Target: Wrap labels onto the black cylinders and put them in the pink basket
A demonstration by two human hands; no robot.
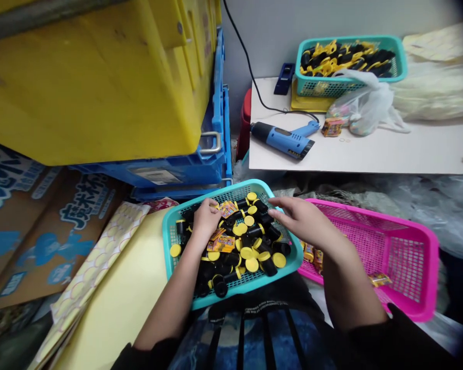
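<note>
A teal plastic basket point(289, 275) sits at my lap, filled with small black canisters with yellow lids point(268, 264). Inside it, my left hand point(206, 222) has its fingers closed at the edge of a small printed wrapper point(228, 208), apparently pinching it. More orange printed wrappers point(221, 243) lie on the canisters just below that hand. Over the basket's right side hovers my right hand point(303, 218), its fingers stretched out and apart with nothing seen in them. The black canisters near its fingertips seem close, but I cannot tell whether they touch.
On my right stands a pink basket point(409, 303) with a few wrapped pieces. A white table point(409, 154) beyond bears a blue heat gun point(283, 139), a plastic bag point(370, 105) and another teal basket point(351, 85). Yellow and blue crates point(170, 174) rise at left, above printed cardboard point(50, 231).
</note>
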